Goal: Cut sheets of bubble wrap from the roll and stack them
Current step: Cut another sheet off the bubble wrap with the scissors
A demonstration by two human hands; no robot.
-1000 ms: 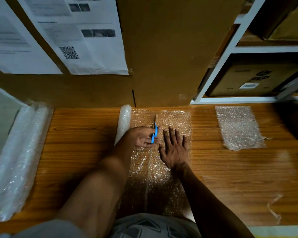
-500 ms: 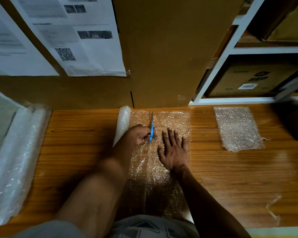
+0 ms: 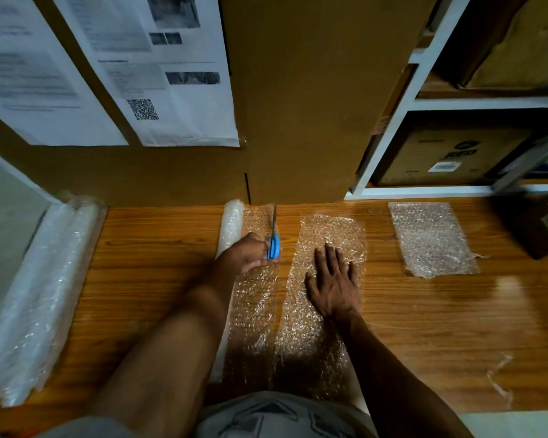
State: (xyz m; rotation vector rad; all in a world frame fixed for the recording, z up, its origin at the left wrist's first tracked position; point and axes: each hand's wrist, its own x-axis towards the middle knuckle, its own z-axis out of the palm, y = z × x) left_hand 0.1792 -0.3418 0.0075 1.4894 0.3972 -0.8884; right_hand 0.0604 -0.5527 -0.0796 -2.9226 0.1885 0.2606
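Since half a second ago the cut has run through: the right-hand strip now lies apart from the rest, with a wedge of bare wood between them, where earlier the wrap was one unbroken width. The scissors have advanced to the far end of the wrap.

Materials. Cut sheet point(image 3: 325, 289): clear bubble wrap, long rectangle, pebbled and glinting, lying flat and slightly askew on the table point(image 3: 159, 267), glossy orange-brown wood grain. Bubble wrap roll point(image 3: 231, 227): pale, cylindrical, lying left of the cut, its unrolled tail point(image 3: 253, 305) reaching toward the person. Stack of cut sheets point(image 3: 431, 238): same material, ragged near edge, well apart to the right near the white shelf frame point(image 3: 389, 128). A second, larger roll of clear film point(image 3: 35, 295) sits at the table's left edge. Brown cardboard panel point(image 3: 298, 99) stands behind, with printed papers point(image 3: 171, 71) fixed to it.

Hands. Left hand point(image 3: 246, 254): fingers curled round the blue handles of the scissors point(image 3: 273, 241), blades pointing away, nearly closed as far as can be told. Right hand point(image 3: 332, 282): fingers spread and straight, palm pressed flat on the cut sheet.
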